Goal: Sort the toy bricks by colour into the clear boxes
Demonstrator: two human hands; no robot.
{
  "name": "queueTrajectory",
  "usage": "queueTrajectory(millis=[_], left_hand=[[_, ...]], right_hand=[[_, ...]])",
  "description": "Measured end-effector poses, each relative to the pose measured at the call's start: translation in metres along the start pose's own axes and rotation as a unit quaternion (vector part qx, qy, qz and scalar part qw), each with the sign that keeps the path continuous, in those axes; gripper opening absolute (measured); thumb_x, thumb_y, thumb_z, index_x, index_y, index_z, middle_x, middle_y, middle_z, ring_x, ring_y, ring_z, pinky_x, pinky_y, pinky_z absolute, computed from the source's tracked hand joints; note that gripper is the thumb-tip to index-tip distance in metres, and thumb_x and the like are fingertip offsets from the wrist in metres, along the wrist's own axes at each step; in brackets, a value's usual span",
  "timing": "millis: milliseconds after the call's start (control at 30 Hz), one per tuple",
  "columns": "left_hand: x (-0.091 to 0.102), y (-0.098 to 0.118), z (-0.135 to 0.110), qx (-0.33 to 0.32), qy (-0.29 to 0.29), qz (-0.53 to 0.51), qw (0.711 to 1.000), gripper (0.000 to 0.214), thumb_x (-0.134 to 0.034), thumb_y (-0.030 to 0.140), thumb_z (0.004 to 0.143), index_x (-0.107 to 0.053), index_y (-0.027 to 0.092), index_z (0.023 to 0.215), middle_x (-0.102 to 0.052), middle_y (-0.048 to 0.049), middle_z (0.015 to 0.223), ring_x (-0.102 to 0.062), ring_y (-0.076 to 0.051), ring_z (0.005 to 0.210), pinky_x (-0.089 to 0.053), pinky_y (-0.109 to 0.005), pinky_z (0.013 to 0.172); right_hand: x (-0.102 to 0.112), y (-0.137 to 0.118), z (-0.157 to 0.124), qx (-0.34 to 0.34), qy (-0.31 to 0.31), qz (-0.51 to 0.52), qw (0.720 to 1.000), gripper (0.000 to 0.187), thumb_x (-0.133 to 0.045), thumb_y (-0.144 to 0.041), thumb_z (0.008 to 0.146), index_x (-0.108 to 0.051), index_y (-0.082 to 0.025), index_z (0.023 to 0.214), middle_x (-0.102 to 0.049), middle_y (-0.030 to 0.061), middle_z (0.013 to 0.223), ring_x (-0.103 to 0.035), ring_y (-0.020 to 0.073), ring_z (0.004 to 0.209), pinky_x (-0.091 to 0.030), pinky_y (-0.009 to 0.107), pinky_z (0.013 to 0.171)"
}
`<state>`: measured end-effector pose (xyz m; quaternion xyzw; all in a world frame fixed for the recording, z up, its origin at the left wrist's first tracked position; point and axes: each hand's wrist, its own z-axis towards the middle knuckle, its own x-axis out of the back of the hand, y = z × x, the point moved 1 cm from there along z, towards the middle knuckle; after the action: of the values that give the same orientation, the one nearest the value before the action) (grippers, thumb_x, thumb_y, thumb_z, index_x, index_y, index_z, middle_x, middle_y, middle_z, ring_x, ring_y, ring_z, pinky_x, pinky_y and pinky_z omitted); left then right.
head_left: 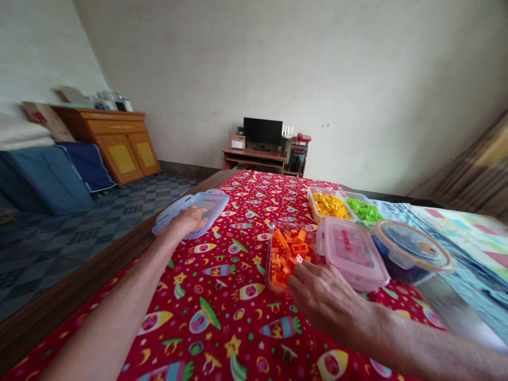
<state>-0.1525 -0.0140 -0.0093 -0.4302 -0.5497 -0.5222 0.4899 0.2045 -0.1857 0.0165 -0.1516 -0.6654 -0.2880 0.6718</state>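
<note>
My left hand (186, 221) reaches far out and rests flat on a clear container lid (208, 205) with bluish clips near the table's left edge, fingers stretched over it. My right hand (323, 296) is at the near rim of an open clear box of orange bricks (289, 253), fingers curled, with a small pink brick (299, 259) pinched at the fingertips. A pink-lidded box (352, 253) stands right beside that hand.
Open boxes of yellow bricks (329, 205) and green bricks (364, 210) stand further back; a round orange-rimmed container (413, 253) holds dark blue bricks. A red rocket-print cloth (222, 317) covers the table. A cabinet (119, 143) and a monitor (262, 132) stand across the room.
</note>
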Motion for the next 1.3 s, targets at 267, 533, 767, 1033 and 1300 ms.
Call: queueTrajectory(millis=[267,533,767,1033,1300], left_hand=[[0.004,-0.013,0.006,0.008,-0.065,0.043,0.997,0.063,-0.056,0.033,0.085,-0.042,0.001,0.137,-0.048,-0.0210,0.142,-0.051,-0.025,0.125,-0.039,-0.027,0.096],[0.012,0.008,0.001,0.020,-0.039,0.072,0.996,0.067,-0.057,0.020,0.078,-0.039,0.002,0.140,-0.053,-0.0260,0.134,-0.058,-0.031,0.116,-0.045,-0.033,0.089],[0.042,0.031,-0.032,0.063,0.050,0.103,0.991,0.044,-0.028,0.017,0.090,-0.048,-0.001,0.125,-0.065,-0.0309,0.105,-0.064,-0.041,0.101,-0.049,-0.045,0.075],[0.069,0.047,-0.048,0.067,0.157,0.112,0.979,0.045,-0.025,0.024,0.092,-0.047,0.007,0.127,-0.067,-0.0244,0.102,-0.066,-0.038,0.093,-0.050,-0.044,0.074],[0.078,0.067,-0.058,0.028,0.175,0.095,0.980,0.049,-0.029,0.025,0.092,-0.040,0.012,0.138,-0.066,-0.0210,0.113,-0.066,-0.034,0.093,-0.047,-0.036,0.071]], right_hand=[[0.005,-0.002,-0.005,-0.025,-0.004,0.031,0.999,0.013,-0.050,-0.007,0.083,-0.054,-0.018,0.087,-0.058,0.0052,0.084,-0.047,0.0157,0.066,-0.023,0.030,0.052],[-0.005,-0.001,-0.005,-0.033,0.032,0.036,0.998,0.009,-0.053,-0.011,0.086,-0.054,-0.019,0.082,-0.058,0.0032,0.080,-0.048,0.0141,0.065,-0.024,0.029,0.051],[0.005,0.013,-0.018,-0.039,0.161,0.005,0.986,0.021,-0.043,-0.020,0.097,-0.058,-0.018,0.082,-0.061,0.0032,0.078,-0.051,0.0140,0.066,-0.039,0.025,0.055],[-0.039,0.056,-0.069,-0.131,0.171,-0.096,0.972,0.053,-0.048,-0.025,0.092,-0.037,-0.021,0.144,-0.033,0.0178,0.151,-0.024,0.0318,0.142,-0.033,0.057,0.107],[-0.046,0.074,-0.085,-0.123,0.067,-0.080,0.987,0.084,-0.045,0.007,0.075,-0.031,-0.029,0.148,-0.036,0.0145,0.151,-0.027,0.0279,0.142,-0.029,0.057,0.110]])
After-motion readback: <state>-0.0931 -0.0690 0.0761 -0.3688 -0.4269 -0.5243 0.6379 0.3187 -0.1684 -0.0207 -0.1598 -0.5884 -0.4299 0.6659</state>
